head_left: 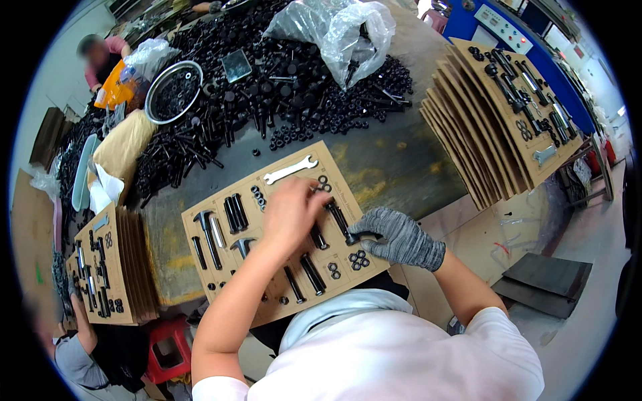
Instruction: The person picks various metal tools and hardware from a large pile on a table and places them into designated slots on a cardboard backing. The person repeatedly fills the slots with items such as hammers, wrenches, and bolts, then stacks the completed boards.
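The step in hand appears to be seating black bolts [339, 218] near the right edge of the cardboard panel [273, 212]; the next move calls for aligning them before release. The bare left hand [294, 206] arches palm-down, fingers curled, and the gloved right hand [403, 239] reaches inward to the bolt heads; neither hand's grip can be confirmed.

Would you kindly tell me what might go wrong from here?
The bare left hand is right by the bolts, so it could get scraped. The board seems to overhang the table on the near side; pressing there might tip it. The stack on the right is fanned out and could slide if bumped.
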`<state>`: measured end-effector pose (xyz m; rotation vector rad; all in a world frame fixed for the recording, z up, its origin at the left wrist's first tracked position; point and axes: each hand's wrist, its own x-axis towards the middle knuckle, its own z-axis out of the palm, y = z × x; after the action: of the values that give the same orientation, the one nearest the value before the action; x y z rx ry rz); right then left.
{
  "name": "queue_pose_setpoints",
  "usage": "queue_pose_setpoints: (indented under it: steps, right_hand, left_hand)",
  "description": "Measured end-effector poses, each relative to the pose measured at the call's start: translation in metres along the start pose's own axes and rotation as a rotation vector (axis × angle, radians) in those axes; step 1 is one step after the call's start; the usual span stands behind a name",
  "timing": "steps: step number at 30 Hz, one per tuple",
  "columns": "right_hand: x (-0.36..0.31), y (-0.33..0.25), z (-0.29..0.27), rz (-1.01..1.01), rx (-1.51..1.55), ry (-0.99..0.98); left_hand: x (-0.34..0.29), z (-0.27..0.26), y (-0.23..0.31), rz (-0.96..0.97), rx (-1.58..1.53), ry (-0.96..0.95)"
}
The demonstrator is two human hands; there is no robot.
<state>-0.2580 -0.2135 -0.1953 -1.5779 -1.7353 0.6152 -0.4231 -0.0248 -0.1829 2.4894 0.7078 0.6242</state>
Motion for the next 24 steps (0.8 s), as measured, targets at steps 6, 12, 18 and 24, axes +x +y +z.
queue_pose_setpoints:
  steps: [6,12,18,24]
  right_hand:
    - [-0.012,-0.005,0.004,0.295,0.341,0.179]
    - [-0.04,0.001,-0.003,0.357,0.334,0.364]
    - [-0.106,0.004,0.019,0.836,0.721,0.429]
    - [-0.098,-0.047,0.05,0.932,1.613,0.169]
  left_hand:
    - [0.04,-0.023,-0.044,0.0,0.288,-0.068]
    - [0.052,-0.01,-0.05,0.077,0.336,0.052]
    - [0.056,-0.034,-0.051,0.081,0.198,0.023]
    - [0.029,-0.112,-0.125,-0.143,0.342,-0.125]
